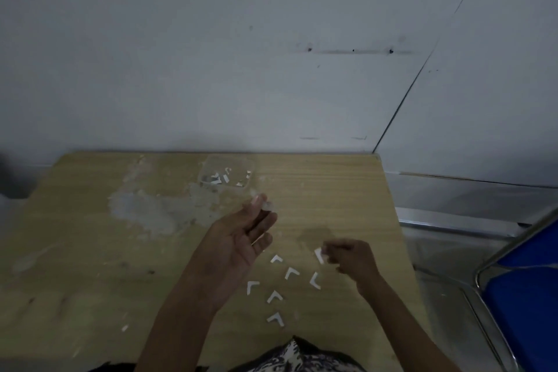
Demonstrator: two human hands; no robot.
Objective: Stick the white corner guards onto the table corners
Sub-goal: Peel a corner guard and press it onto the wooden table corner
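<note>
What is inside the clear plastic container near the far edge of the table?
Inside the clear container lie a few small white pieces, seemingly peeled strips or guards. The blur hides their exact shape and number.

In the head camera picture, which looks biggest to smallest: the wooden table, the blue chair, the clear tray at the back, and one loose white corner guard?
1. Wooden table
2. Blue chair, though the frame cuts it off
3. Clear tray
4. Loose corner guard, smallest although it lies nearer the camera than the tray
</note>
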